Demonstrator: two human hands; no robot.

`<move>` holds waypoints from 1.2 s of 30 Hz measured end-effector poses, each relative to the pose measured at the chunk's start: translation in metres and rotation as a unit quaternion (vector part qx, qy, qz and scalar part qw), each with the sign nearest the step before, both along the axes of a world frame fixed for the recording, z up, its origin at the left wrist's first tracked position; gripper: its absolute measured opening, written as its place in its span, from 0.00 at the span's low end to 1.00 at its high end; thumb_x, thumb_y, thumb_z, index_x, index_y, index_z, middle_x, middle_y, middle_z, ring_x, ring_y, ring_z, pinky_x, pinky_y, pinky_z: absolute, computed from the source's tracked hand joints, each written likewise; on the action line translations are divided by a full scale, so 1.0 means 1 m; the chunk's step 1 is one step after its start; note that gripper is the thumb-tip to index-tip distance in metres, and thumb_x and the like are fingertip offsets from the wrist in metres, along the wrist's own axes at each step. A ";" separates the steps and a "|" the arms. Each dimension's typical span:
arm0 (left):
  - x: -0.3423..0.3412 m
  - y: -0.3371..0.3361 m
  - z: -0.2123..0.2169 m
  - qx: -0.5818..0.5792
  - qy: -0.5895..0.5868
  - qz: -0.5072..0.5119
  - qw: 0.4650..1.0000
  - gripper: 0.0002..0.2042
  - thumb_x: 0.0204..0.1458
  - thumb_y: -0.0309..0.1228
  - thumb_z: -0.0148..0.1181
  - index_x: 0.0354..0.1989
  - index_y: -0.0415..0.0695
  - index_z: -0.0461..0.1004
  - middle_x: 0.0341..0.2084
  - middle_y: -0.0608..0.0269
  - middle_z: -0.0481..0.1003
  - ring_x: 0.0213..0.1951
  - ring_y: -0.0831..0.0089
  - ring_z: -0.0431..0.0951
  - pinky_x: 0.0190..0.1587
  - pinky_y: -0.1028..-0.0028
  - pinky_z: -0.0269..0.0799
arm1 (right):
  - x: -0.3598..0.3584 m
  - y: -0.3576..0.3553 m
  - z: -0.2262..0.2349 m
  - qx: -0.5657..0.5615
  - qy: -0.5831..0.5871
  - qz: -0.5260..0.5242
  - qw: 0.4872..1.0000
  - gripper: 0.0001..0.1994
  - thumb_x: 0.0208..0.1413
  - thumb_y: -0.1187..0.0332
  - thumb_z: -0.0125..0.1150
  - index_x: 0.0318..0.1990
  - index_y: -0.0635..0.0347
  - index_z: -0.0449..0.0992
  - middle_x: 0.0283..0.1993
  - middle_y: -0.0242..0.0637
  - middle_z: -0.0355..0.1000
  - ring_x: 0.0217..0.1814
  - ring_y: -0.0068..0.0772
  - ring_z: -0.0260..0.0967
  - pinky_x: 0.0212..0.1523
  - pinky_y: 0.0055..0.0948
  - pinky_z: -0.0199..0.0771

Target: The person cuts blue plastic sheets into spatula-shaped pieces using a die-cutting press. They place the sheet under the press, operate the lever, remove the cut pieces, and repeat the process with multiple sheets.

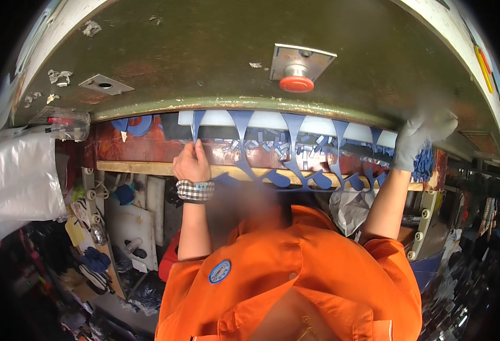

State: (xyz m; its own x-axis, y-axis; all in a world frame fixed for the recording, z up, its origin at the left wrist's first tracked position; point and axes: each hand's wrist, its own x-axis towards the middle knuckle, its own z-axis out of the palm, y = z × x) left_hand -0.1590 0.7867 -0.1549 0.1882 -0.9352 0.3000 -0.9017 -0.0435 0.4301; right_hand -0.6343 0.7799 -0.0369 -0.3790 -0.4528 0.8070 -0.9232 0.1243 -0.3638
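My left hand, bare with a checkered band at the wrist, pinches the left end of a blue die-cut sheet. That sheet is a web of narrow strips between large cut-out openings, stretched along the ledge, and its lower edge hangs over the front. At the sheet's right end is my right hand in a pale glove, its fingers smeared by blur under the machine's edge. A bunch of dark blue scraps sits against that glove; whether the hand grips it cannot be made out. Behind the strips runs a white board.
Small blue offcuts litter the reddish ledge, which has a wooden front rail. Overhead, the green machine head carries a red push button. Clear plastic hangs at left; a crumpled white bag lies below the rail.
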 end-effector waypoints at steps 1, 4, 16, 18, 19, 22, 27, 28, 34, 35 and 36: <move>0.001 -0.002 0.001 -0.008 0.003 -0.003 1.000 0.12 0.62 0.40 0.56 0.31 0.46 0.77 0.21 0.54 0.76 0.25 0.51 0.75 0.34 0.58 0.68 | 0.002 0.004 -0.003 0.020 -0.005 -0.003 1.000 0.50 0.62 0.40 0.53 0.68 0.81 0.39 0.66 0.70 0.47 0.69 0.63 0.47 0.69 0.55 0.46; 0.003 -0.001 0.001 -0.005 0.017 -0.008 1.000 0.14 0.62 0.42 0.55 0.31 0.48 0.78 0.20 0.52 0.76 0.25 0.47 0.75 0.32 0.55 0.69 | 0.023 0.035 -0.014 0.070 -0.027 0.007 0.997 0.48 0.64 0.50 0.55 0.72 0.78 0.32 0.75 0.72 0.33 0.79 0.65 0.34 0.76 0.51 0.36; 0.027 0.001 -0.031 -0.034 0.078 -0.067 0.994 0.12 0.63 0.38 0.56 0.37 0.44 0.80 0.20 0.55 0.79 0.25 0.61 0.82 0.28 0.64 0.74 | 0.104 0.142 -0.102 0.264 -0.125 0.269 0.918 0.12 0.60 0.69 0.59 0.49 0.64 0.77 0.33 0.47 0.74 0.37 0.49 0.71 0.39 0.42 0.69; 0.029 0.014 -0.032 -0.026 0.095 -0.066 0.993 0.12 0.63 0.38 0.56 0.37 0.43 0.80 0.21 0.53 0.79 0.25 0.59 0.82 0.28 0.63 0.74 | 0.112 0.154 -0.093 0.275 -0.104 0.256 0.921 0.12 0.60 0.69 0.58 0.48 0.64 0.78 0.33 0.47 0.74 0.38 0.48 0.71 0.39 0.43 0.69; 0.031 0.025 -0.031 -0.045 0.076 -0.060 0.994 0.11 0.62 0.38 0.56 0.37 0.44 0.80 0.22 0.53 0.79 0.25 0.57 0.81 0.29 0.61 0.74 | 0.115 0.157 -0.087 0.270 -0.112 0.262 0.920 0.11 0.60 0.70 0.58 0.47 0.64 0.78 0.31 0.46 0.73 0.36 0.48 0.71 0.39 0.45 0.69; 0.036 0.066 -0.022 -0.049 0.035 -0.054 0.997 0.12 0.63 0.39 0.55 0.37 0.45 0.80 0.19 0.55 0.77 0.24 0.59 0.78 0.31 0.62 0.72 | 0.127 0.164 -0.069 0.208 -0.227 0.244 0.920 0.07 0.58 0.73 0.59 0.42 0.64 0.79 0.32 0.46 0.75 0.34 0.48 0.73 0.38 0.40 0.71; 0.045 0.102 0.012 0.082 0.188 0.026 0.978 0.10 0.61 0.36 0.57 0.45 0.46 0.78 0.20 0.57 0.76 0.24 0.58 0.76 0.32 0.58 0.70 | 0.171 0.102 -0.053 0.142 -0.273 0.264 0.914 0.24 0.55 0.68 0.66 0.57 0.68 0.72 0.50 0.48 0.75 0.53 0.44 0.72 0.54 0.38 0.71; 0.043 0.099 0.018 0.030 0.151 0.049 0.987 0.11 0.61 0.35 0.58 0.48 0.46 0.77 0.20 0.59 0.76 0.24 0.59 0.76 0.34 0.58 0.70 | 0.196 0.087 -0.057 0.166 -0.263 0.318 0.896 0.33 0.49 0.60 0.71 0.61 0.67 0.69 0.54 0.51 0.72 0.58 0.48 0.67 0.59 0.44 0.67; 0.015 0.087 0.016 -0.071 -0.034 -0.092 0.993 0.15 0.56 0.29 0.60 0.53 0.47 0.76 0.32 0.57 0.72 0.37 0.58 0.74 0.41 0.61 0.67 | 0.322 0.081 -0.080 0.213 -0.056 0.381 0.898 0.47 0.36 0.57 0.75 0.66 0.65 0.62 0.53 0.55 0.67 0.60 0.60 0.62 0.61 0.51 0.64; 0.014 0.096 0.014 -0.030 -0.019 -0.080 0.996 0.16 0.55 0.30 0.61 0.53 0.48 0.76 0.34 0.58 0.72 0.41 0.58 0.73 0.43 0.60 0.65 | 0.327 0.089 -0.080 0.216 -0.067 0.385 0.895 0.46 0.36 0.56 0.76 0.66 0.65 0.63 0.54 0.56 0.67 0.60 0.60 0.63 0.62 0.51 0.65; 0.015 0.107 0.014 -0.032 -0.009 -0.072 0.997 0.16 0.55 0.30 0.62 0.53 0.49 0.77 0.33 0.59 0.72 0.40 0.59 0.73 0.42 0.61 0.65 | 0.329 0.101 -0.079 0.213 -0.080 0.391 0.892 0.46 0.36 0.56 0.77 0.66 0.64 0.63 0.55 0.57 0.67 0.61 0.60 0.64 0.62 0.51 0.65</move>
State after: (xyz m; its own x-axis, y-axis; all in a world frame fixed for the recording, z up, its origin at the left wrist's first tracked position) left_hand -0.1441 0.8936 -0.1411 0.0472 -0.9311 0.3616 -0.9039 0.1143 0.4122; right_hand -0.3058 0.8808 -0.1163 0.0915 -0.8816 0.4630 -0.7286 -0.3763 -0.5724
